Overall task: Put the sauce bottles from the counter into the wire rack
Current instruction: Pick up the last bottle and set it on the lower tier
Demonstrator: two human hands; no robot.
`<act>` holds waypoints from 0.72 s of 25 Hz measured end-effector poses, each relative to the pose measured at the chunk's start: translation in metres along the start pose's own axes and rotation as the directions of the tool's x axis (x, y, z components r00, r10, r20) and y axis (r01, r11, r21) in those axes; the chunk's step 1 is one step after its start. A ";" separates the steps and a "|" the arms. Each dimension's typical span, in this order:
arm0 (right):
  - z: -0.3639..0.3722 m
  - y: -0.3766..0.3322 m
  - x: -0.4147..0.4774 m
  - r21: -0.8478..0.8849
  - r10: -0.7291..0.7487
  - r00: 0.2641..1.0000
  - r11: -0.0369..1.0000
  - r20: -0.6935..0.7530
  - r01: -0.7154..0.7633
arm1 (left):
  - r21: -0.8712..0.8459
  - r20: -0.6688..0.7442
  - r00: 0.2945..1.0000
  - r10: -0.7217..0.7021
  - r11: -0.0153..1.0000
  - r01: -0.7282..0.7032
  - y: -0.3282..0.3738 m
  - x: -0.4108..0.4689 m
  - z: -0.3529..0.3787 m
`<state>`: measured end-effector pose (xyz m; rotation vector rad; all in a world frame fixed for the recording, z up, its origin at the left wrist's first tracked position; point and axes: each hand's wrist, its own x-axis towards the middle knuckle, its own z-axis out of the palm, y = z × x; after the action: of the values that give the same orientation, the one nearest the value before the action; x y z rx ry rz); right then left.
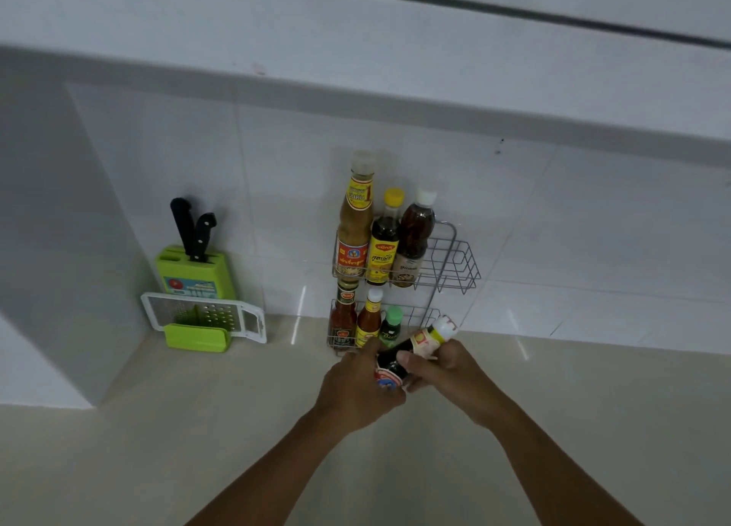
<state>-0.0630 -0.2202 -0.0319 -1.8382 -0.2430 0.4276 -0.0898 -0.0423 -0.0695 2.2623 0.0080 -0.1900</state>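
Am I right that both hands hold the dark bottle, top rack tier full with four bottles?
Not quite. In the head view the left hand and right hand both hold the dark bottle, but the wire rack top tier holds three bottles, with its right end free.

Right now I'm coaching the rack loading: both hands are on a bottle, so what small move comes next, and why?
Probably lift the dark bottle, held tilted by the left hand and right hand, toward the upper shelf's free right end; the lower shelf looks fuller.
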 end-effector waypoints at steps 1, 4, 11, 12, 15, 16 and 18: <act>-0.005 0.008 0.003 -0.030 -0.011 0.999 1.000 -0.039 0.010 | -0.043 0.044 0.999 0.006 0.999 -0.004 -0.001 0.004 0.004; -0.026 0.025 0.018 -0.192 -0.056 0.967 0.981 -0.249 0.007 | -0.157 0.126 0.992 0.020 0.988 0.000 -0.024 0.017 0.005; -0.052 0.034 0.059 -0.346 -0.181 0.834 0.938 -0.521 -0.012 | -0.245 0.029 0.948 -0.316 0.918 0.313 -0.082 0.058 -0.014; -0.052 0.038 0.066 -0.336 -0.159 0.840 0.941 -0.519 -0.029 | -0.238 0.029 0.940 -0.340 0.911 0.337 -0.086 0.063 -0.014; -0.050 0.054 0.089 -0.345 -0.091 0.871 0.934 -0.483 -0.094 | -0.245 0.038 0.923 -0.383 0.892 0.380 -0.082 0.075 -0.013; -0.049 0.060 0.097 -0.360 -0.079 0.882 0.927 -0.465 -0.107 | -0.255 0.035 0.925 -0.379 0.891 0.374 -0.080 0.080 -0.013; -0.048 0.070 0.111 -0.391 -0.051 0.894 0.910 -0.445 -0.142 | -0.252 0.025 0.936 -0.351 0.904 0.345 -0.075 0.086 -0.012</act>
<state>0.0547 -0.2419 -0.1042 -2.3077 0.0359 -0.0363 -0.0086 0.0102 -0.1310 1.9913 0.4288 -0.3353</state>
